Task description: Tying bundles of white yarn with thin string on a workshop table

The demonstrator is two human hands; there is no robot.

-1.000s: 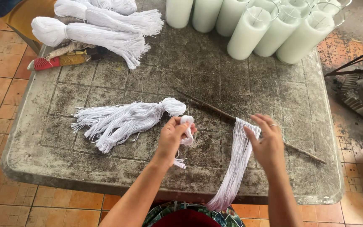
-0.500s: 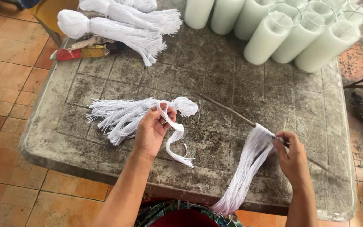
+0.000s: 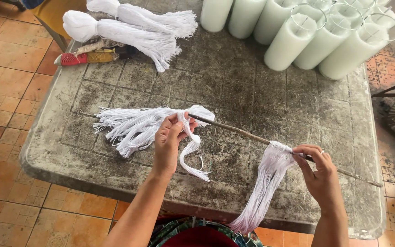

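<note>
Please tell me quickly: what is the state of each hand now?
Left hand: closed on a few white strings.
Right hand: closed, pinching the thin stick beside the hanging strings.

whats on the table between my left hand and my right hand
In the head view, only the thin dark rod crosses bare tabletop between the left hand and right hand.

Three loose white string bundles (image 3: 133, 128), one thin stick (image 3: 234, 129), seven or so white candles (image 3: 293, 41).

candles (image 3: 325, 39) crowd far edge, centre open
</note>
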